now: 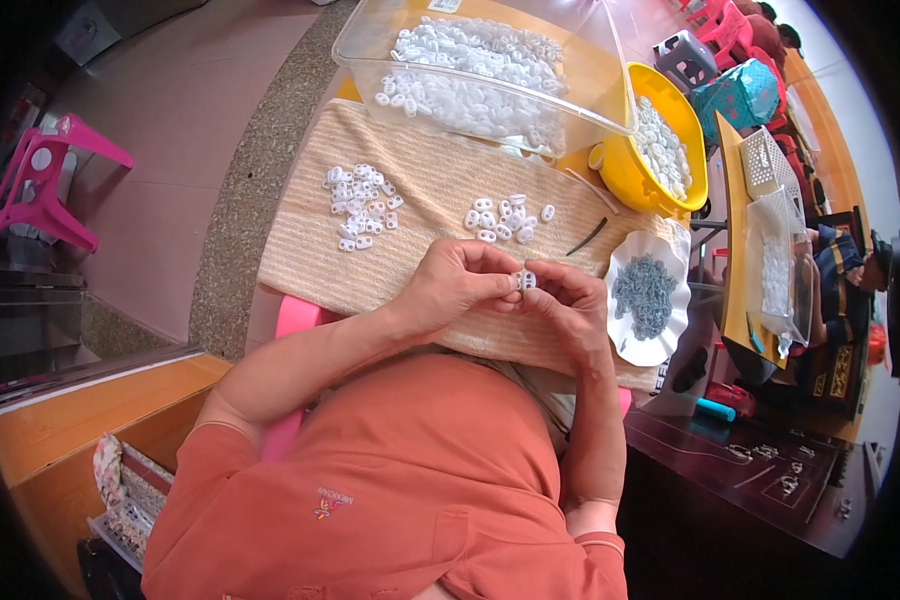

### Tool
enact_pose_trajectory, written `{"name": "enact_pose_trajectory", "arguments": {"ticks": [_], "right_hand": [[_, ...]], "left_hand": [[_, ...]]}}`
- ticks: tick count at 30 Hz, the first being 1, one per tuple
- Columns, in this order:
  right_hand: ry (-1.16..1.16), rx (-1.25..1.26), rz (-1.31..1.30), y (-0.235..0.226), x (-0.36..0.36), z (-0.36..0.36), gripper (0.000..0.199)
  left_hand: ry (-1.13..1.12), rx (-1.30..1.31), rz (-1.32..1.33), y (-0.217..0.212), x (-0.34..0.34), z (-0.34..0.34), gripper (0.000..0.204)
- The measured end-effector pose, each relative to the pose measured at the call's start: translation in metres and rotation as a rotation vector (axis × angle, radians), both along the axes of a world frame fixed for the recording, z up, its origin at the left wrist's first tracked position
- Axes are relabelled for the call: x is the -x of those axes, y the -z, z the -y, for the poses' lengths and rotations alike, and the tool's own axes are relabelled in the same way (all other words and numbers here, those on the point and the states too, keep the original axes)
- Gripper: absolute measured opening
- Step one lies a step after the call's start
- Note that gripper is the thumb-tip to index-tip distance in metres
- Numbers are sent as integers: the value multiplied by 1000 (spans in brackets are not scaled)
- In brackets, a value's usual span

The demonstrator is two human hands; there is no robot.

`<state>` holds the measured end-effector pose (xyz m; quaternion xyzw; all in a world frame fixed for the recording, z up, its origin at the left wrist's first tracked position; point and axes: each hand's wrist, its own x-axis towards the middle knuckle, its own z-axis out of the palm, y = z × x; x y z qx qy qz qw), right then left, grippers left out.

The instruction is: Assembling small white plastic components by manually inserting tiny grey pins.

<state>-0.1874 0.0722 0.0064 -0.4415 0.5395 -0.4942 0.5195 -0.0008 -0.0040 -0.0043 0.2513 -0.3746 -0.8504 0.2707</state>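
Observation:
A small white plastic cord lock [527, 281] with two dark holes is pinched between the fingertips of both hands, low over the striped cloth. My left hand [454, 280] grips it from the left and my right hand [571, 302] from the right. Both sets of fingers are closed, and they partly hide the piece. Beyond my hands lies a small group of white oval pieces [505, 218]. Farther left is a bigger pile of white two-holed pieces [358, 205]. Beside my right hand sits a white wavy-edged dish [660, 348] heaped with small grey-blue parts, perhaps springs.
A clear plastic bin [355, 55] of white pieces stands at the back. To its right is a yellow basin [625, 182] with more. A thin dark strip [587, 235] lies on the striped cloth [300, 245]. A pink stool [55, 185] stands left; people sit at tables right.

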Motion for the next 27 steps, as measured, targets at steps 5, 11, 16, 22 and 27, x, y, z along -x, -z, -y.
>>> {"name": "enact_pose_trajectory", "arguments": {"ticks": [5,11,16,22,27], "right_hand": [[-7,-7,-15,0,0,0,31],[2,-19,-8,-2,-2,-1,31],[1,-38,15,-4,-1,-2,31],[-10,-48,69,-2,0,-3,31],[-13,-34,124,-2,1,-3,34]], "left_hand": [[-11,-39,-5,0,0,-1,13],[-6,-65,-12,1,0,0,13],[-3,-99,-19,-1,0,-1,12],[17,-182,-62,-3,-1,0,12],[56,-256,-104,-4,-2,1,14]]}}
